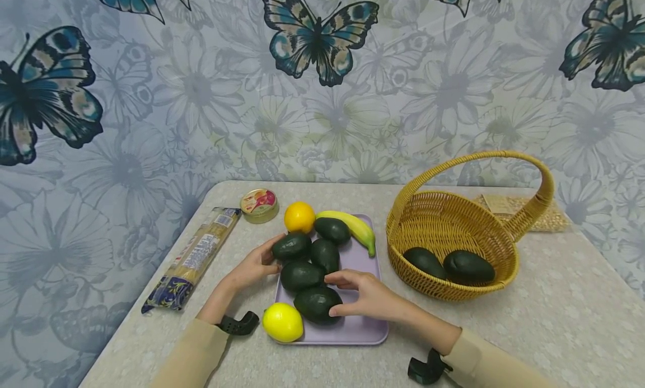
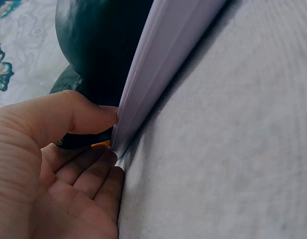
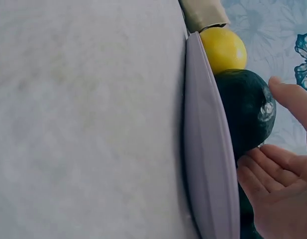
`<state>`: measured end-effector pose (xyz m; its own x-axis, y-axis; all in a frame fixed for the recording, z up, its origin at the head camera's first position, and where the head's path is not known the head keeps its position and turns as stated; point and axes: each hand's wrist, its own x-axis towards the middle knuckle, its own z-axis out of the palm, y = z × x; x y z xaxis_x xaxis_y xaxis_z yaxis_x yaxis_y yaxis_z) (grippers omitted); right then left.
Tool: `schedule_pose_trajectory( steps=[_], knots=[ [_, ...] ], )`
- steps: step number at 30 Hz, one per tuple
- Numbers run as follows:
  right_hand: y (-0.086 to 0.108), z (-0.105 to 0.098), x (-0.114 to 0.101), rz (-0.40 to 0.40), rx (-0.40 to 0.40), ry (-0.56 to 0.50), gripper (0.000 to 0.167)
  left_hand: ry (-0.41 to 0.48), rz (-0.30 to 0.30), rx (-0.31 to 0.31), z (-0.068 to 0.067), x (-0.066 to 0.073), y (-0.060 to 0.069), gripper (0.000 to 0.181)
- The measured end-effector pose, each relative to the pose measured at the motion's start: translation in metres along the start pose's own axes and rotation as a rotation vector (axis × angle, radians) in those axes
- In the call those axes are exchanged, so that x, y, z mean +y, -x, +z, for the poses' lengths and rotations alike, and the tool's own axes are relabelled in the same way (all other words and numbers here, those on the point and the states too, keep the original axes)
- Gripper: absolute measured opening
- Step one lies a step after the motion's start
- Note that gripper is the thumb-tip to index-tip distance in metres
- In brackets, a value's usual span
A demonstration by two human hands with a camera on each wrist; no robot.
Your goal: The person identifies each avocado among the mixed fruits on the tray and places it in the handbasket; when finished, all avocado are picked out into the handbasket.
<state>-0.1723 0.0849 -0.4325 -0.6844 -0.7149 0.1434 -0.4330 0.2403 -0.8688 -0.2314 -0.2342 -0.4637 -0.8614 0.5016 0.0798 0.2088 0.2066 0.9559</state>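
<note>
Several dark green avocados (image 1: 302, 276) lie on a lilac tray (image 1: 360, 329), with a banana (image 1: 353, 225), an orange (image 1: 299, 216) and a lemon (image 1: 283, 322) around them. My left hand (image 1: 250, 267) is at the tray's left side, fingertips by the back-left avocado (image 1: 291, 246). In the left wrist view its thumb (image 2: 93, 117) meets the tray's rim. My right hand (image 1: 370, 298) reaches over the tray from the right. Its thumb and fingers are spread around the front avocado (image 3: 245, 107), relaxed; whether they touch it is hard to tell.
Right of the tray stands a wicker basket (image 1: 453, 206) with a tall handle and two avocados (image 1: 468, 266) inside. Behind it lies a clear bag of grains (image 1: 549, 214). A pasta packet (image 1: 196, 256) and a round tin (image 1: 259, 206) are on the left.
</note>
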Motion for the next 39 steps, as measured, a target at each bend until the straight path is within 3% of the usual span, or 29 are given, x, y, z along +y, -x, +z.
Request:
schedule_pose_trajectory(
  steps=[15,26,34,39],
  knots=[
    [-0.002,0.011,0.006,0.064,-0.046,0.049,0.067,0.006,-0.006,0.0,0.0,0.0,-0.001,0.077],
    [-0.002,0.01,0.003,0.044,-0.055,0.05,0.063,-0.002,-0.011,0.002,0.0,0.002,0.0,0.077],
    [-0.002,-0.006,-0.017,0.042,-0.041,-0.066,0.062,-0.002,-0.014,0.003,0.0,0.002,-0.001,0.078],
    [0.003,-0.029,-0.038,-0.041,-0.038,-0.108,0.063,-0.008,-0.031,0.008,0.001,0.004,0.0,0.079]
  ],
)
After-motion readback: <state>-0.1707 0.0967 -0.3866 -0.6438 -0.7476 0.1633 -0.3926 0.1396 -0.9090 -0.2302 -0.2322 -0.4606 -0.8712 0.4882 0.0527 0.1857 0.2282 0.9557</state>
